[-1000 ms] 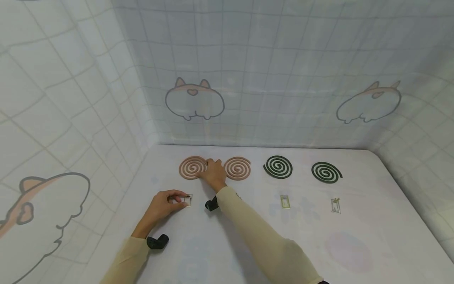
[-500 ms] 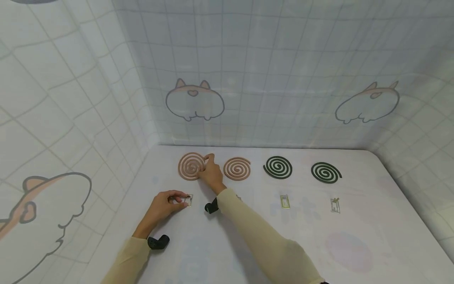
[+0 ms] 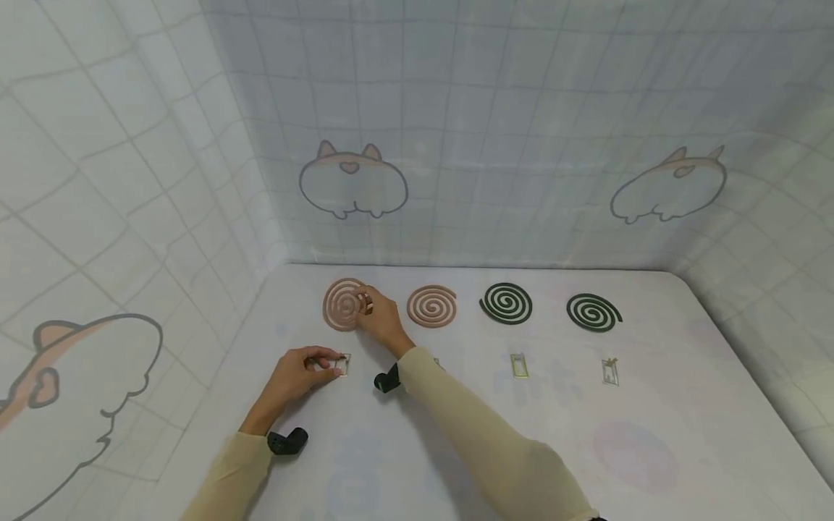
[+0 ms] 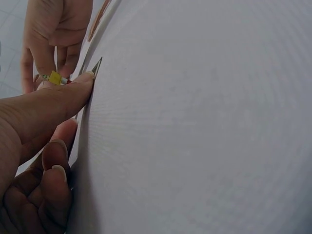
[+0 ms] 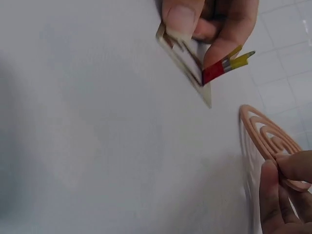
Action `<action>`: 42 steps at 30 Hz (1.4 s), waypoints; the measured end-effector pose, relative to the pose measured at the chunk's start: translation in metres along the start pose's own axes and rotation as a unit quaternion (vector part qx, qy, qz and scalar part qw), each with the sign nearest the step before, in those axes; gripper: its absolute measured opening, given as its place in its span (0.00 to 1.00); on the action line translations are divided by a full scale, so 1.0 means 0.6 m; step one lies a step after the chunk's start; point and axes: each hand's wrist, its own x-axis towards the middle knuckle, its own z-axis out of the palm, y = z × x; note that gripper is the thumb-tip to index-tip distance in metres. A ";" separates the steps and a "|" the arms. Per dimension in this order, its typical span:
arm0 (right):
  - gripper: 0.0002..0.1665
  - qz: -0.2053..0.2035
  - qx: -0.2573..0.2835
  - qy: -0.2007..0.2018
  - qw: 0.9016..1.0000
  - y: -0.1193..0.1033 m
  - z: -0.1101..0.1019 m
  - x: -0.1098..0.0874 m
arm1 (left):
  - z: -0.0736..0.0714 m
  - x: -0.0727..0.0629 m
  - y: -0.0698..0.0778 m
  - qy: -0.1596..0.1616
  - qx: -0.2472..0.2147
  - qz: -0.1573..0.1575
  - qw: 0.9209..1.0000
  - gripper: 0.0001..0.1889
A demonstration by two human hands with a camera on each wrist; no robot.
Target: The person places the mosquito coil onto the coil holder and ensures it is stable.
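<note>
Metal stand (image 3: 345, 365) at the worktop (image 3: 345, 434), pinched by left hand (image 3: 296, 373), nearer of the two; right hand (image 3: 384, 318) pinches tilted brown coil (image 3: 342, 305) beyond the stand, not touching it.

Coil (image 3: 339, 309) partly covered, stand (image 3: 438, 361) mostly behind sleeve (image 3: 478, 427)

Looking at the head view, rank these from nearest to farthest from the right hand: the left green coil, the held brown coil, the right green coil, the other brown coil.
1. Held brown coil: in the right hand.
2. Other brown coil: just right of that hand.
3. Left green coil: farther right.
4. Right green coil: farthest right.
</note>
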 end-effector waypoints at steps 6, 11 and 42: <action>0.27 0.005 0.016 -0.019 1.000 -0.002 -0.002 -0.009 | -0.003 0.001 0.000 0.000 0.010 0.000 1.000 0.17; 0.21 0.011 0.015 -0.039 0.999 -0.006 -0.005 -0.017 | -0.002 0.003 -0.003 -0.005 0.015 0.002 1.000 0.18; 0.15 0.042 0.125 -0.021 0.991 -0.047 -0.026 -0.068 | -0.001 0.009 -0.009 0.011 0.046 0.021 0.999 0.15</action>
